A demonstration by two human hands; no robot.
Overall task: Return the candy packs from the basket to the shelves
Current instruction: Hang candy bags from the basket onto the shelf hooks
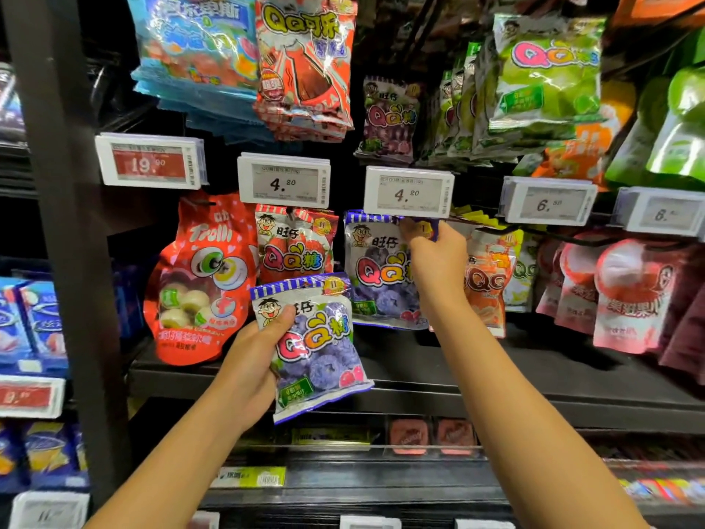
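My left hand [253, 360] grips a purple blueberry candy pack [316, 349] by its left side, held in front of the shelf below the hanging rows. My right hand [431, 253] reaches up and pinches the top right corner of a second, matching blueberry pack [375, 276] that hangs at its peg right under a 4.20 price tag [409, 192]. A red strawberry pack [293, 250] of the same brand hangs just left of it. The basket is out of view.
Hanging candy bags fill the rack: a red Trolli bag [198, 284] at left, orange packs [486, 284] and pink packs [625, 295] at right, green and cola bags above. A dark upright post [68, 223] stands left. A dark shelf ledge [496, 379] runs below.
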